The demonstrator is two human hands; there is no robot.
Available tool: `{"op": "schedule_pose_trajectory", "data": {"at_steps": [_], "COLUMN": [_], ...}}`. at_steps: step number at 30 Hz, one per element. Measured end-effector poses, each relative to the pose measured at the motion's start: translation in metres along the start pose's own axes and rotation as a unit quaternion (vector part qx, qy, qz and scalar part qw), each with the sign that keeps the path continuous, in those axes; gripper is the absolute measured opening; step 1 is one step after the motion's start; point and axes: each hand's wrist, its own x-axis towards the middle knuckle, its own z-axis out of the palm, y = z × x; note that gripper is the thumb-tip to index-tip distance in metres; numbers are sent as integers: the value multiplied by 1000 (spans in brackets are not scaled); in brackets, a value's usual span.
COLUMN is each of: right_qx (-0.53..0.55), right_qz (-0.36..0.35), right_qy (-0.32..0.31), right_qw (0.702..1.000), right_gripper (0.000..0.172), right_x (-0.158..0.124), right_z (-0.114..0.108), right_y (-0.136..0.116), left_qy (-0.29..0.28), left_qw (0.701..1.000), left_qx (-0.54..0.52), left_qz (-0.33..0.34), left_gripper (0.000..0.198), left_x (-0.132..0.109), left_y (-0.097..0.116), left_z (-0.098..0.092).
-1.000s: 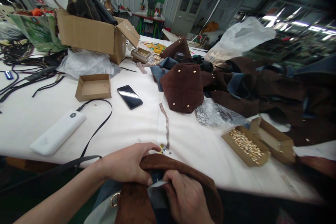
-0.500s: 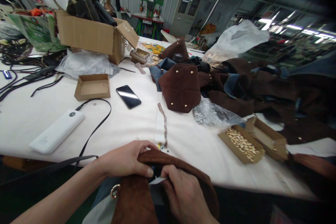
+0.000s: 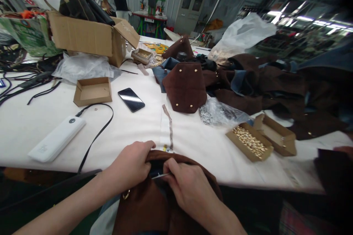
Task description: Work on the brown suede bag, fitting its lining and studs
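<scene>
A brown suede bag with a gold ring at its side is at the table's front edge, its mouth facing up. My left hand is closed on the left part of its rim. Over the opening, my right hand pinches a thin white piece, seen nearly edge-on; I cannot make out its kind. The right fingertips are just inside the curved rim. Dark blue material shows within the mouth, and the rest of the inside is hidden.
Ahead lie a phone, a white power bank and a small carton. To the right are a box of gold studs, a bag of metal parts and brown bags. Another person's hand shows at far right.
My right hand has lifted slightly and the white piece has turned edge-on. My left thumb has drawn back towards the rim. At far right, a dark piece now shows by the other person's hand.
</scene>
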Motion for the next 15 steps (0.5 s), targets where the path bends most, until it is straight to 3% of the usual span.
{"op": "schedule_pose_trajectory", "data": {"at_steps": [4, 9, 12, 15], "right_qx": [-13, -13, -12, -10], "right_qz": [22, -12, -32, -52], "right_qy": [-22, 29, 54, 59], "right_qw": [999, 999, 998, 997], "right_gripper": [6, 7, 9, 11], "right_x": [4, 3, 2, 1], "right_z": [-2, 4, 9, 11], "right_y": [-3, -5, -2, 1], "left_qy": [3, -59, -95, -105], "left_qw": [995, 997, 994, 994], "left_qx": [101, 4, -35, -16], "left_qz": [-2, -40, -51, -36], "left_gripper": [27, 5, 17, 11], "left_x": [1, 2, 3, 5], "left_y": [8, -2, -9, -12], "left_z": [1, -11, -18, -19]}}
